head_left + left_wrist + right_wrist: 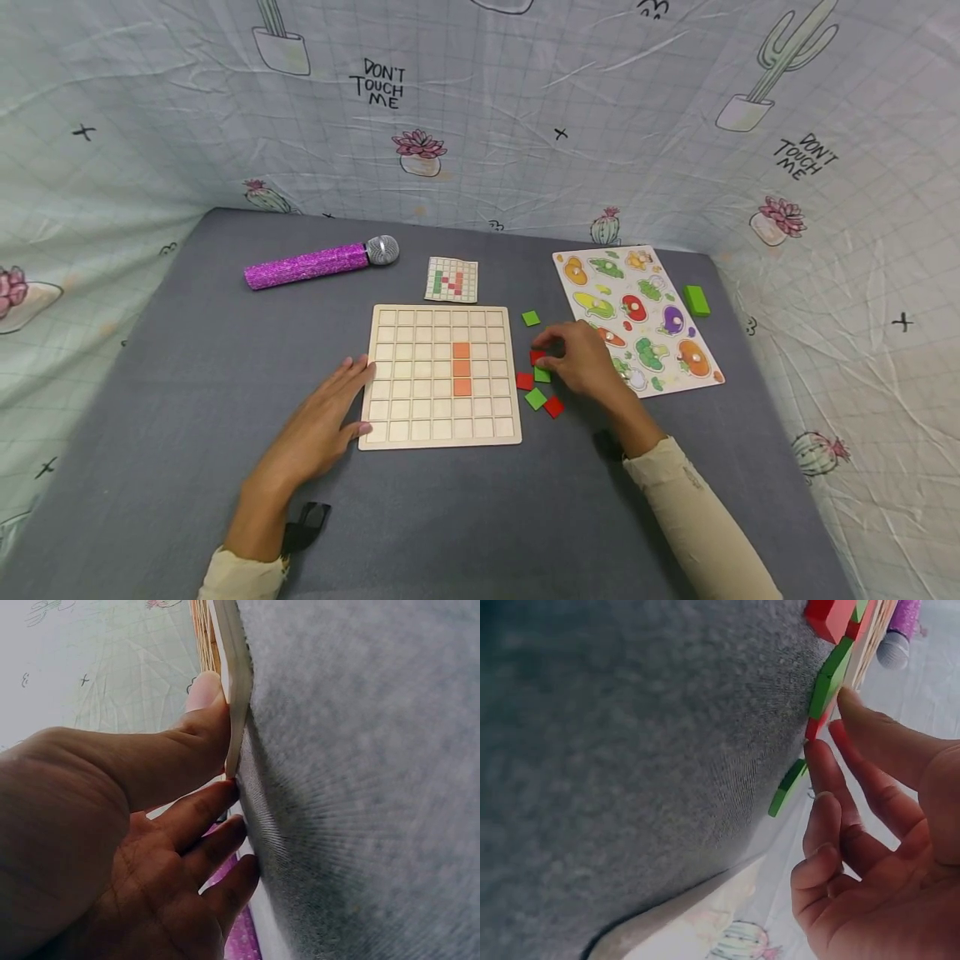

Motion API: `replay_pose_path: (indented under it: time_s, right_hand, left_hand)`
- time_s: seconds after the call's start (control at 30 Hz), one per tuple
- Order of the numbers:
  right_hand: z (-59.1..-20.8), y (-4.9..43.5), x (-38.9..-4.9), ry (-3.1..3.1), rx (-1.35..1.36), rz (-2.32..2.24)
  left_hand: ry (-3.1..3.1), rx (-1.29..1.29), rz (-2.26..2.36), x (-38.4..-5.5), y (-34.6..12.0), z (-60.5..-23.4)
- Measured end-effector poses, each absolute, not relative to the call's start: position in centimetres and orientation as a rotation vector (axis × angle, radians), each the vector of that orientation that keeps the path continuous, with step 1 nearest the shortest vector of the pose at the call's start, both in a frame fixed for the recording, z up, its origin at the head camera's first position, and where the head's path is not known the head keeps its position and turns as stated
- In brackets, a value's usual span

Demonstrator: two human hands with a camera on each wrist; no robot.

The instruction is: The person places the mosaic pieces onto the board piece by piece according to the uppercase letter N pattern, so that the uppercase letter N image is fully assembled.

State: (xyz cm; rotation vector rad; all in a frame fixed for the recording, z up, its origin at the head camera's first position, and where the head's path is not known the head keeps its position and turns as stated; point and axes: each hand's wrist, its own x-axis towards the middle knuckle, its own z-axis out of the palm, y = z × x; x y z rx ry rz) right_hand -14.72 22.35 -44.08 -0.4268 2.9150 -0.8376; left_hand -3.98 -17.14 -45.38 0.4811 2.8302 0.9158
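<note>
A wooden grid board [420,408] lies flat, with several orange tiles [461,367] stacked in one column of its squares. My left hand [318,421] rests along the board's left edge, fingers extended; the thumb [202,705] touches the rim in the left wrist view. To the right of the board, my right hand [585,362] pinches a red tile [537,357] between thumb and fingertip. A green tile [542,375] lies partly beneath that grip. Close by are another red tile [524,381], a green tile [536,399] and a red tile [553,407].
One green tile [531,318] lies apart above the others. A small pattern card [452,279] sits behind the board, and a glittery purple microphone [322,265] at back left. On the right are a vegetable puzzle board [615,292] and a green block [696,301].
</note>
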Motion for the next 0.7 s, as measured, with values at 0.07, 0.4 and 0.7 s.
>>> replay_pose_path:
  time_s: [0.07, 0.4, 0.7]
  right_hand:
    - [-44.1, 22.2, -14.9, 2.916, -0.42, -0.816]
    - [-44.0, 22.1, -15.4, 2.912, -0.416, -0.827]
    - [-43.2, 21.4, -14.5, 2.882, -0.371, -0.979]
  left_hand:
    - [2.832, 0.487, 0.914, -4.0, -17.1, -45.4]
    - [2.831, 0.494, 0.927, -4.1, -17.2, -45.4]
    - [2.831, 0.484, 0.931, -3.9, -17.2, -45.4]
